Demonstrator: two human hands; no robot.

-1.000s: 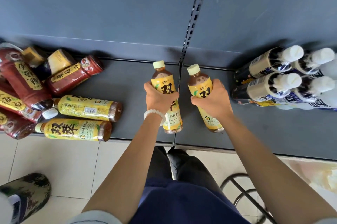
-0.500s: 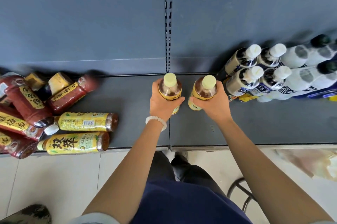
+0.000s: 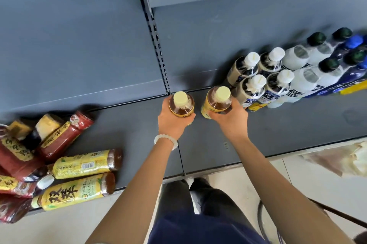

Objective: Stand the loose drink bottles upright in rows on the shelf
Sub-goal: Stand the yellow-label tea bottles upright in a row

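Observation:
Two yellow-labelled tea bottles with pale yellow caps stand upright near the back of the grey shelf [image 3: 123, 124]. My left hand [image 3: 172, 122] grips the left tea bottle [image 3: 181, 103]. My right hand [image 3: 231, 118] grips the right tea bottle [image 3: 218, 100], which stands beside a row of upright white-capped bottles [image 3: 252, 86]. At the left end of the shelf lie two more yellow tea bottles [image 3: 85, 164] [image 3: 73, 192] and several red-labelled bottles [image 3: 63, 134], all on their sides.
Upright bottles with dark green and blue caps [image 3: 329, 65] fill the shelf's far right. A slotted upright rail [image 3: 156, 41] splits the back panel. Below the shelf edge is tiled floor [image 3: 297, 182], and a dark metal stool frame [image 3: 337, 214] is at lower right.
Both hands carried their tea bottles toward the back of the shelf, next to the white-capped row. The bottles turned from tilted to upright. The camera view shifted rightward and upward.

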